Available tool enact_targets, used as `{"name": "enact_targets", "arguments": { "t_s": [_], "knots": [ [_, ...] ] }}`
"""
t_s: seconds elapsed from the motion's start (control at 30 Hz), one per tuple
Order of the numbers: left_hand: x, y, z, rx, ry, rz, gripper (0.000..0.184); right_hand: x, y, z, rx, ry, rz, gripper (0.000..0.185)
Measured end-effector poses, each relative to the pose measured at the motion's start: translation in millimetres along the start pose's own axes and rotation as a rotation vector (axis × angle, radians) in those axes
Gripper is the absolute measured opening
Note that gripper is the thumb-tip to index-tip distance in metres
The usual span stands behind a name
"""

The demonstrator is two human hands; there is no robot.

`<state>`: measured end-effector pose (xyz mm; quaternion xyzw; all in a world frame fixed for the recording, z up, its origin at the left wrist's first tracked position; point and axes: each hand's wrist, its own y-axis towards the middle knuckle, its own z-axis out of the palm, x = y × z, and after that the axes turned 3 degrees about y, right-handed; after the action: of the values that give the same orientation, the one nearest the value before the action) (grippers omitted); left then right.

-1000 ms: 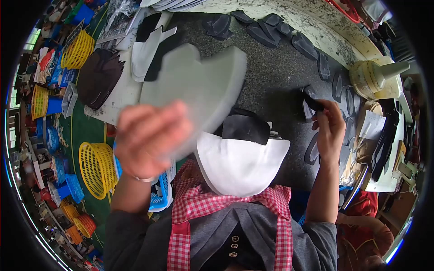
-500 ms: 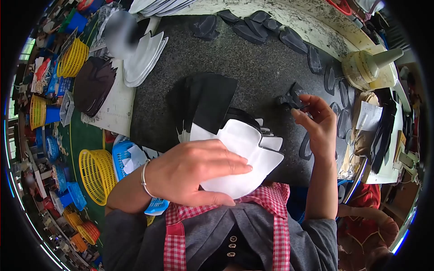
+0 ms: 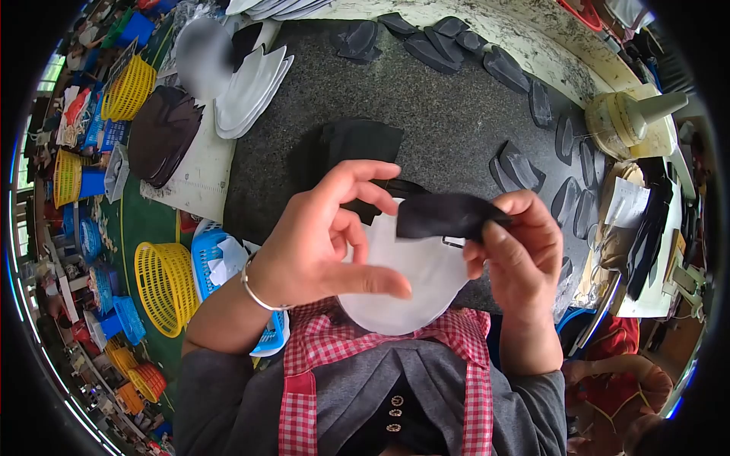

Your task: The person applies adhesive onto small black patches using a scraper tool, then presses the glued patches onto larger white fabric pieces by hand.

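Observation:
A small dark curved piece is pinched between the thumb and fingers of my right hand, above a white rounded panel. My left hand is over the panel's left side, thumb and fingers spread, holding nothing. The panel lies close to the checked apron, its upper part covered by my hands and the dark piece. Black material extends beyond the panel on the dark work surface.
Dark curved pieces line the back and right of the surface. White panels are stacked at the upper left. Yellow and blue baskets stand at the left, a plastic bottle at the right. Another person is at the lower right.
My right hand has brought the dark piece from the right to above the white panel. My left hand has lifted off the panel and its fingers have spread.

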<state>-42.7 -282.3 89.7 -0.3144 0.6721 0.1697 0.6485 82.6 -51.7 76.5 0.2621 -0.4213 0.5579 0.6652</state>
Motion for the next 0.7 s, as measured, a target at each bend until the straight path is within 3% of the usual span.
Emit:
{"name": "enact_targets", "arguments": {
  "t_s": [0.03,0.1,0.23,0.37,0.53,0.7],
  "knots": [
    [2,4,2,0.006,-0.204,-0.058,0.058,-1,0,8,-0.009,-0.021,0.032,0.014],
    [5,10,-4,0.061,-0.135,-0.105,0.028,-3,5,11,-0.025,-0.073,0.045,0.012],
    [-6,20,-6,0.008,0.113,-0.097,0.026,-5,6,9,-0.046,-0.366,0.017,0.016],
    [23,14,-3,-0.008,0.561,0.126,0.026,-24,-6,12,-0.094,-0.647,0.064,0.037],
    [32,5,3,-0.048,0.427,0.061,0.027,-38,-14,5,-0.009,-0.892,-0.144,0.036],
    [34,10,7,-0.11,0.542,0.116,0.028,-41,-8,4,-0.054,-0.841,-0.091,0.026]
  ]
}}
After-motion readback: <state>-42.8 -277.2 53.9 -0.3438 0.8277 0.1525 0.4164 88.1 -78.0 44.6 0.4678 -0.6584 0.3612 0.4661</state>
